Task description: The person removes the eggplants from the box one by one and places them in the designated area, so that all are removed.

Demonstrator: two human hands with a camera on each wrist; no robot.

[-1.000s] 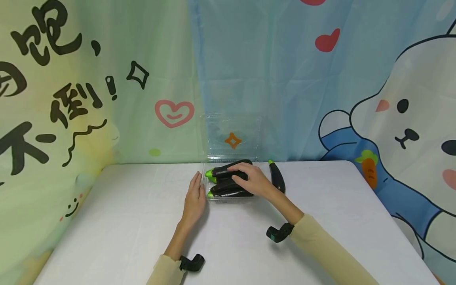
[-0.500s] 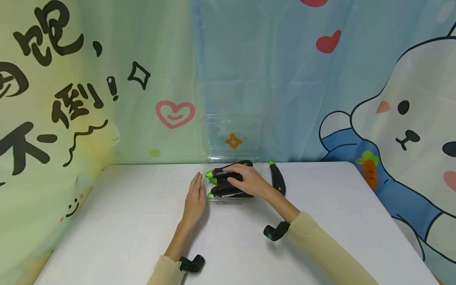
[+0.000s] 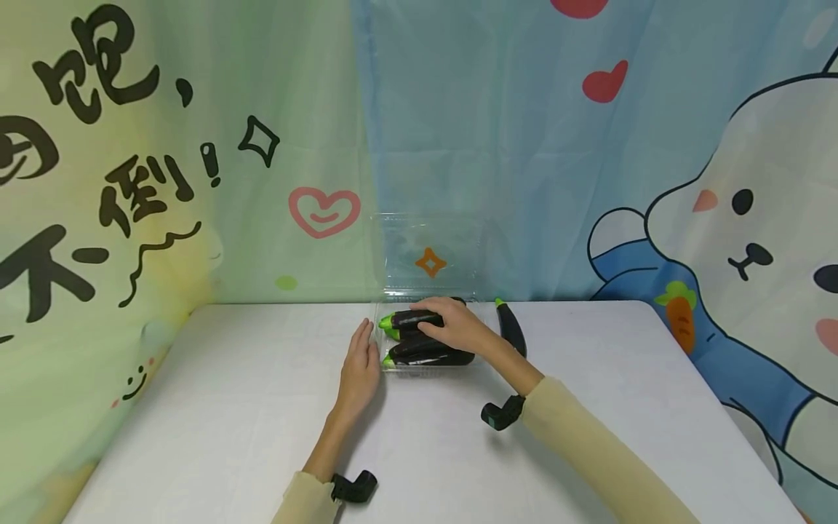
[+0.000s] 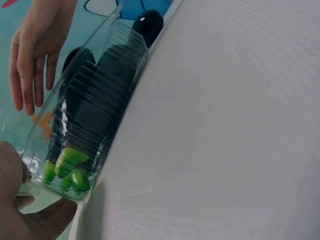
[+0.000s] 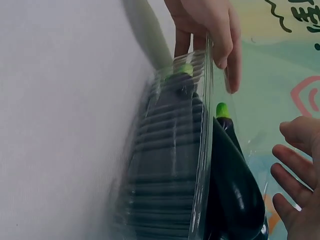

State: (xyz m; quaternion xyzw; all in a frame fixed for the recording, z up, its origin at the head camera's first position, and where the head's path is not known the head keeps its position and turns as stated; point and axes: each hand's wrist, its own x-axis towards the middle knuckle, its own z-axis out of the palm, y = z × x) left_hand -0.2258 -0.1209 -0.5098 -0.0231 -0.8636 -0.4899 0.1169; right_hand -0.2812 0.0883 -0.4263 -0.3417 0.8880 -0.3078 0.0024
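A backdrop (image 3: 445, 109) in green and blue rises behind a white table (image 3: 229, 437), with black characters on its left and a cartoon animal (image 3: 753, 240) printed on its right. Two beige sleeves reach in from below, the right sleeve (image 3: 602, 451) showing more than the left sleeve (image 3: 306, 501). The clear box (image 3: 428, 370) sits near the table's far edge, its lid (image 3: 428, 233) standing raised behind it. The left hand (image 3: 359, 367) rests against the box's left end, fingers extended along it. The right hand (image 3: 455, 326) hangs over the box, fingers apart and gripping nothing; the right wrist view shows a gap between its fingertips and the nearest eggplant. Several dark eggplants (image 3: 428, 351) lie side by side in the box, green ends toward the left hand. A lone eggplant (image 3: 511, 327) lies on the table just right of the box. Each wrist carries a small black camera (image 3: 355, 487).
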